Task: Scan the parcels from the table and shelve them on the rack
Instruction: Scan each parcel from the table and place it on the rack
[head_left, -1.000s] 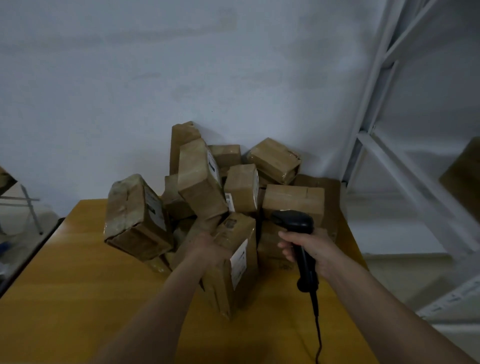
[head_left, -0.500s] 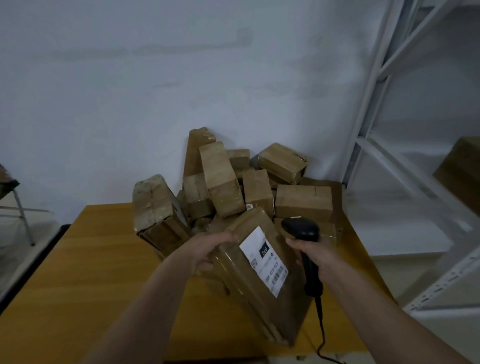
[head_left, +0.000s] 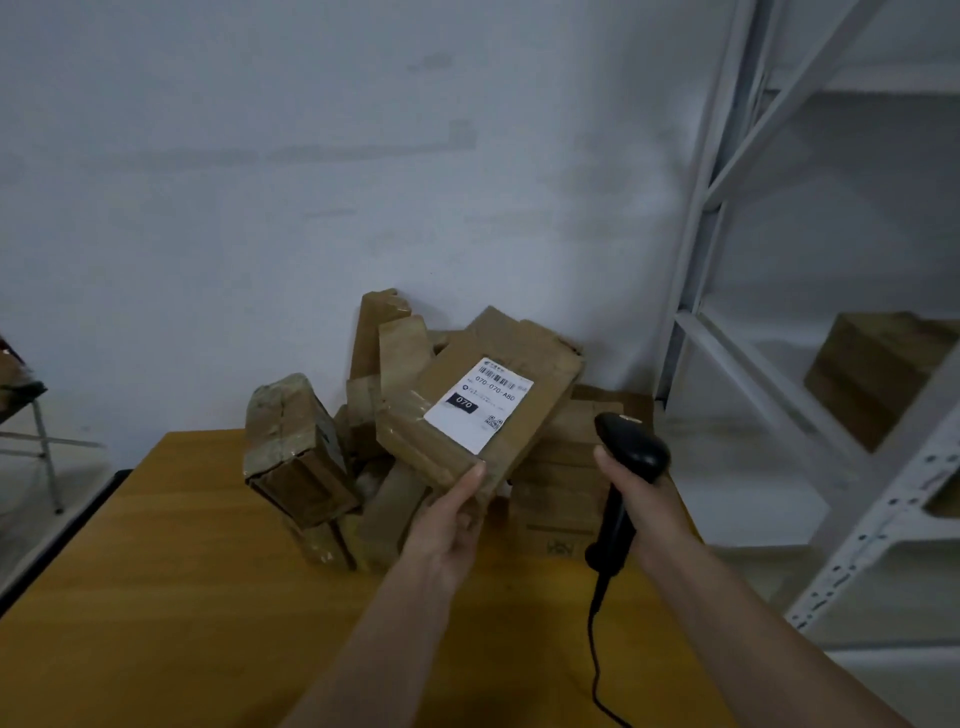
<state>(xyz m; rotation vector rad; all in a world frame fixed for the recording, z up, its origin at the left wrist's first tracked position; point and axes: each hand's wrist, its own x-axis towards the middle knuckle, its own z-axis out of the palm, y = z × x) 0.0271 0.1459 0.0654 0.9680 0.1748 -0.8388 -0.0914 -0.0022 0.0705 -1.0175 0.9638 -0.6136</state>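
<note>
My left hand (head_left: 448, 525) grips the near end of a brown cardboard parcel (head_left: 415, 421), held up above the pile with its white barcode label (head_left: 479, 403) facing me. My right hand (head_left: 641, 499) holds a black corded barcode scanner (head_left: 631, 447) by its handle, its head just right of the parcel and below the label. Behind them several taped brown parcels (head_left: 298, 447) lie heaped at the far end of the wooden table (head_left: 182, 597). The white metal rack (head_left: 779, 364) stands to the right.
One brown box (head_left: 878, 374) sits on a rack shelf at the right. The scanner's black cable (head_left: 595, 660) hangs down over the table's near edge. A folding chair leg (head_left: 44, 452) shows at the far left, on the floor beside the table. A grey wall runs behind.
My left hand has lifted the parcel off the table and turned it so the label faces up and toward me. The scanner hand has stayed beside it, and my view has tilted upward.
</note>
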